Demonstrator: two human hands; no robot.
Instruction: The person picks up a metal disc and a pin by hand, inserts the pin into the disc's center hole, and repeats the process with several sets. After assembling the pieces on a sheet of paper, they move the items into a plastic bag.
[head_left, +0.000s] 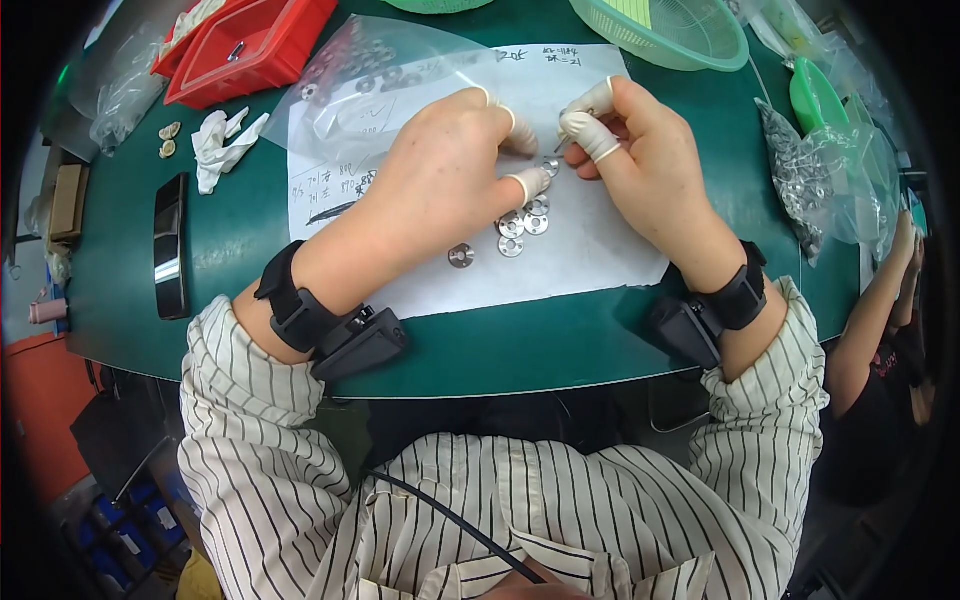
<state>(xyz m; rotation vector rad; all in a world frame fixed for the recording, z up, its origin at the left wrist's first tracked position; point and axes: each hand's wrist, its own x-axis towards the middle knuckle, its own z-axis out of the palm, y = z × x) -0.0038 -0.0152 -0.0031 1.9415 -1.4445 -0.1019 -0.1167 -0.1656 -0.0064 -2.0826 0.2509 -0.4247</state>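
Several small round metal discs [511,246], each with a centre hole, lie clustered on the white paper [420,290]; one darker disc [461,256] sits apart to the left. My left hand [450,150] hovers over the cluster, thumb and fingers apart, white finger cots on its tips. Its thumb is close to the upper discs; part of the cluster is hidden beneath it. My right hand [645,150], also in finger cots, is closed in a pinch just right of the discs. A small metal part shows between its fingertips, mostly covered by them.
A clear bag of discs [370,65] lies on the paper's upper left. Red trays [250,60], a crumpled white glove [225,145] and a black phone [171,245] are left. A green basket [690,45] and a bag of dark parts [795,170] are right. Another person's arm [865,320] shows far right.
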